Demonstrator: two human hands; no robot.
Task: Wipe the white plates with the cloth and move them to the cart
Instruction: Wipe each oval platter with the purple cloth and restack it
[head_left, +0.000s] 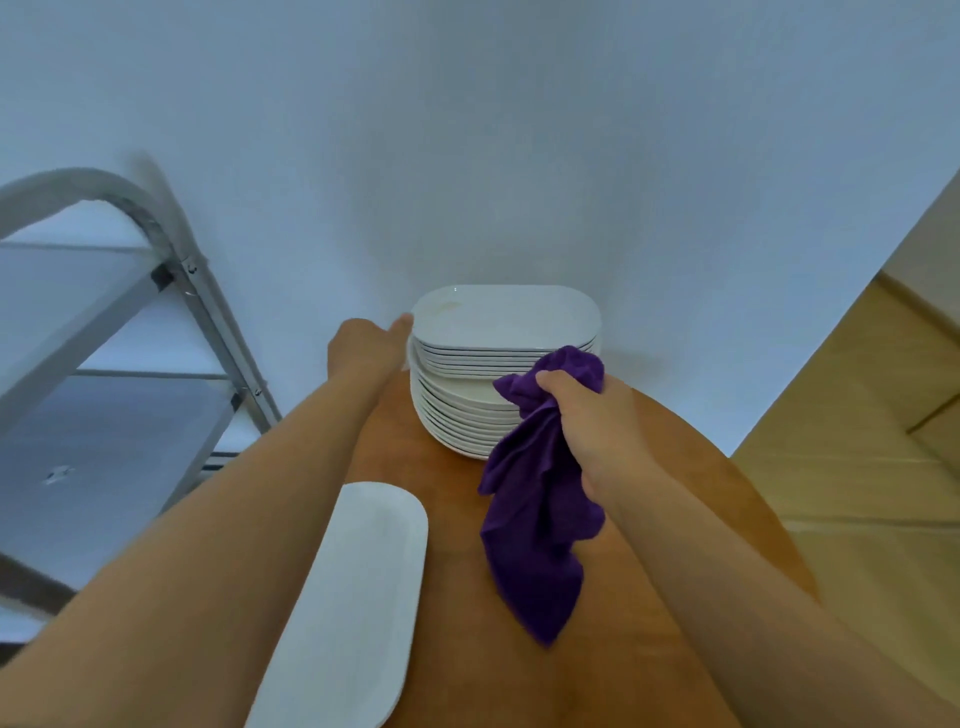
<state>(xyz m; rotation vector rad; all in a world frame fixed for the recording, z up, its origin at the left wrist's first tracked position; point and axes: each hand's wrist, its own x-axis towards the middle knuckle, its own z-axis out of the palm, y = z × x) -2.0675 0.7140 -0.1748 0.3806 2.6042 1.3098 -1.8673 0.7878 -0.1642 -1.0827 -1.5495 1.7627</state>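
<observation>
A tall stack of white plates (498, 374) stands at the far end of a round wooden table (649, 597), against the wall. The top plate (506, 317) is oblong with rounded corners. My left hand (369, 345) reaches to the stack's left side, its thumb touching the top plate's left rim; the fingers are hidden behind the hand. My right hand (582, 415) grips a bunched purple cloth (535, 509) just right of the stack, and the cloth hangs down to the tabletop. A long white oblong plate (358, 597) lies near the table's left edge, under my left forearm.
A metal cart (104, 364) with grey shelves and a curved tube frame stands to the left of the table. A white wall rises right behind the stack. Light wooden flooring (857, 441) shows on the right.
</observation>
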